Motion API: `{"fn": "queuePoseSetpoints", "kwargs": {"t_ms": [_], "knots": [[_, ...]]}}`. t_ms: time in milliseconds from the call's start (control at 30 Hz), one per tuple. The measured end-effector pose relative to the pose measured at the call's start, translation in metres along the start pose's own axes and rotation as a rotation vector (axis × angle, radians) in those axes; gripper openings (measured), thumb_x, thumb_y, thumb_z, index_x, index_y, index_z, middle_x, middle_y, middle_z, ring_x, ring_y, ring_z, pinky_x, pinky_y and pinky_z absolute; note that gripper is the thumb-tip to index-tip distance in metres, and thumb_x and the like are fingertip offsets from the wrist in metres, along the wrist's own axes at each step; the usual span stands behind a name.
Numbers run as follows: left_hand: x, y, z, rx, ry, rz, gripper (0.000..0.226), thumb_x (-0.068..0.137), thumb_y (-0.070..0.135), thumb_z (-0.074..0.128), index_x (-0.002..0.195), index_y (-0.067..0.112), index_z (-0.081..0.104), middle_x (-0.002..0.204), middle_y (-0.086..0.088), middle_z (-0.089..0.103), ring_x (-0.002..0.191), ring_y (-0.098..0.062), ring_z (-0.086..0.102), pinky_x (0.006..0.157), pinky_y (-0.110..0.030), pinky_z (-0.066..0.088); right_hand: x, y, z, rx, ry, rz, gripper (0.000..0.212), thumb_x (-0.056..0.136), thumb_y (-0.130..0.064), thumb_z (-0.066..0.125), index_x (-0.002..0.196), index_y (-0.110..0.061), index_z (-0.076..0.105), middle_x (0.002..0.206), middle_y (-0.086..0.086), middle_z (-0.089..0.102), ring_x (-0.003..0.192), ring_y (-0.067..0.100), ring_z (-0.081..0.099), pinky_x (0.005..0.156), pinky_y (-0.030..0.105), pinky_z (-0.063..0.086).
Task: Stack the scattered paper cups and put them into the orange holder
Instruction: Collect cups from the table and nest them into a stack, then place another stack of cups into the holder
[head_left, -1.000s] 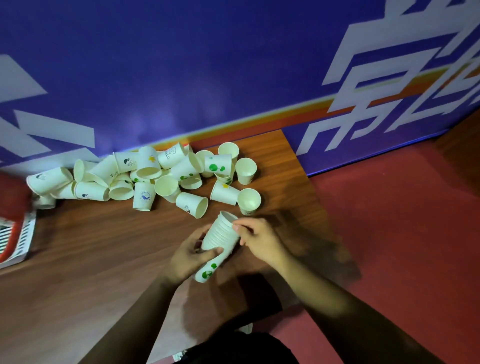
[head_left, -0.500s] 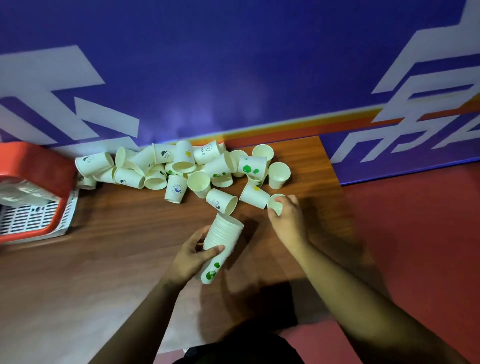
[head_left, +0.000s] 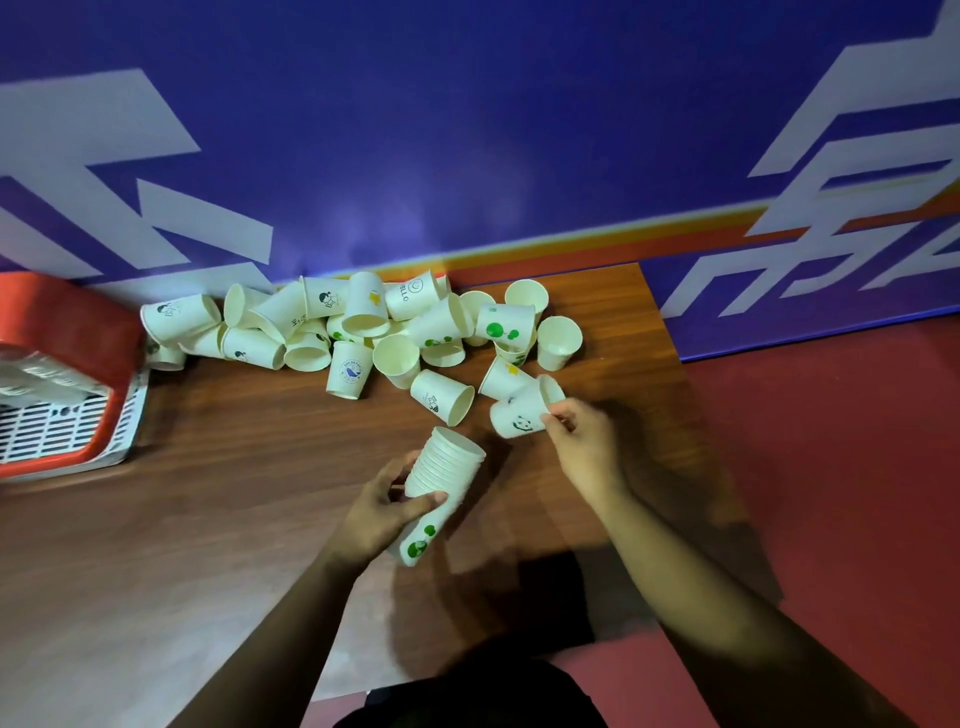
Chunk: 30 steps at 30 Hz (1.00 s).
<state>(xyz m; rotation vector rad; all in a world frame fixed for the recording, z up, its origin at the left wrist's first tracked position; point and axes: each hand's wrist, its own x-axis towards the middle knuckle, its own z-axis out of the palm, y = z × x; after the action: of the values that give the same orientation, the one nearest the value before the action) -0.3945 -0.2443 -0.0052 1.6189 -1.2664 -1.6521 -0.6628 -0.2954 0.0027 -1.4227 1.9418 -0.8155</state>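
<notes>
Paper cup (head_left: 414, 297) with readable "HELLO" lettering

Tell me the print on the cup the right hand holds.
A black panda face on the cream cup; head view shows it best.

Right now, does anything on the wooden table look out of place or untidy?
Yes. The loose white paper cups lie in a jumbled heap at the far edge of the brown wooden table, most tipped on their sides, some overlapping. The left hand holds a nested stack of cups; the right hand pinches one panda-printed cup.
</notes>
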Motion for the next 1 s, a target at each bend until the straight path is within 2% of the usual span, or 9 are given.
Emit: {"fn": "queuePoseSetpoints", "kwargs": {"t_ms": [167, 300, 433, 500, 567, 633, 800, 900, 1000], "knots": [[-0.012, -0.003, -0.026, 0.020, 0.047, 0.056, 0.055, 0.077, 0.027, 0.086, 0.125, 0.043, 0.063, 0.115, 0.006, 0.070, 0.104, -0.013, 0.066, 0.094, -0.039, 0.056, -0.010, -0.060, 0.016, 0.247, -0.284, -0.077, 0.015, 0.086, -0.010, 0.070, 0.100, -0.007, 0.073, 0.086, -0.006, 0.069, 0.077, 0.001, 0.062, 0.072, 0.014, 0.047], [-0.038, -0.003, -0.060, -0.032, 0.145, 0.112, 0.057, 0.066, 0.040, 0.085, 0.118, 0.047, 0.065, 0.114, 0.005, 0.072, 0.105, -0.017, 0.066, 0.095, -0.039, 0.055, -0.017, -0.098, 0.040, 0.190, -0.394, -0.256, 0.019, 0.089, -0.013, 0.068, 0.106, -0.007, 0.074, 0.103, -0.001, 0.072, 0.096, 0.010, 0.064, 0.089, 0.022, 0.049], [-0.065, -0.010, -0.098, -0.082, 0.150, 0.144, 0.064, 0.068, 0.036, 0.086, 0.127, 0.039, 0.063, 0.117, -0.003, 0.071, 0.111, -0.025, 0.065, 0.096, -0.043, 0.055, -0.039, -0.138, 0.069, 0.172, -0.561, -0.378, 0.019, 0.093, -0.016, 0.063, 0.108, -0.011, 0.074, 0.100, -0.006, 0.071, 0.093, 0.002, 0.062, 0.087, 0.021, 0.047], [-0.078, -0.012, -0.120, -0.137, 0.148, 0.159, 0.065, 0.071, 0.028, 0.086, 0.131, 0.034, 0.062, 0.117, -0.008, 0.071, 0.112, -0.030, 0.064, 0.094, -0.047, 0.057, -0.057, -0.161, 0.090, 0.203, -0.632, -0.361, 0.018, 0.095, -0.020, 0.060, 0.107, -0.017, 0.074, 0.100, -0.016, 0.069, 0.092, -0.006, 0.060, 0.089, 0.020, 0.048], [-0.090, -0.016, -0.144, -0.166, 0.167, 0.174, 0.065, 0.073, 0.024, 0.085, 0.133, 0.033, 0.061, 0.118, -0.010, 0.070, 0.114, -0.033, 0.063, 0.095, -0.049, 0.056, -0.074, -0.184, 0.115, 0.251, -0.637, -0.325, 0.014, 0.094, -0.019, 0.060, 0.101, -0.020, 0.073, 0.090, -0.021, 0.068, 0.084, -0.009, 0.059, 0.083, 0.019, 0.049], [-0.102, -0.024, -0.173, -0.187, 0.188, 0.187, 0.065, 0.075, 0.025, 0.084, 0.134, 0.034, 0.060, 0.121, -0.009, 0.069, 0.116, -0.032, 0.063, 0.096, -0.050, 0.055, -0.088, -0.207, 0.141, 0.310, -0.624, -0.284, 0.011, 0.093, -0.016, 0.062, 0.096, -0.019, 0.072, 0.084, -0.018, 0.068, 0.078, -0.005, 0.059, 0.075, 0.018, 0.048], [-0.128, -0.054, -0.259, -0.215, 0.203, 0.219, 0.068, 0.078, 0.029, 0.084, 0.139, 0.035, 0.055, 0.131, -0.004, 0.065, 0.122, -0.026, 0.060, 0.101, -0.053, 0.051, -0.121, -0.267, 0.213, 0.336, -0.563, -0.238, 0.016, 0.087, -0.035, 0.068, 0.103, -0.034, 0.065, 0.106, 0.001, 0.061, 0.094, 0.011, 0.061, 0.079, 0.025, 0.051], [-0.141, -0.066, -0.318, -0.274, 0.240, 0.256, 0.066, 0.078, 0.027, 0.082, 0.138, 0.031, 0.056, 0.134, -0.002, 0.064, 0.124, -0.025, 0.059, 0.101, -0.046, 0.051, -0.141, -0.302, 0.267, 0.367, -0.512, -0.103, 0.029, 0.090, -0.037, 0.065, 0.117, -0.028, 0.061, 0.112, -0.004, 0.062, 0.103, 0.010, 0.061, 0.092, 0.035, 0.054], [-0.148, -0.077, -0.378, -0.358, 0.310, 0.296, 0.062, 0.080, 0.022, 0.079, 0.138, 0.026, 0.057, 0.135, -0.003, 0.063, 0.126, -0.022, 0.059, 0.100, -0.040, 0.050, -0.160, -0.333, 0.316, 0.375, -0.605, -0.043, 0.036, 0.094, -0.028, 0.063, 0.127, -0.016, 0.059, 0.114, -0.001, 0.066, 0.106, 0.010, 0.063, 0.095, 0.037, 0.054]]}}
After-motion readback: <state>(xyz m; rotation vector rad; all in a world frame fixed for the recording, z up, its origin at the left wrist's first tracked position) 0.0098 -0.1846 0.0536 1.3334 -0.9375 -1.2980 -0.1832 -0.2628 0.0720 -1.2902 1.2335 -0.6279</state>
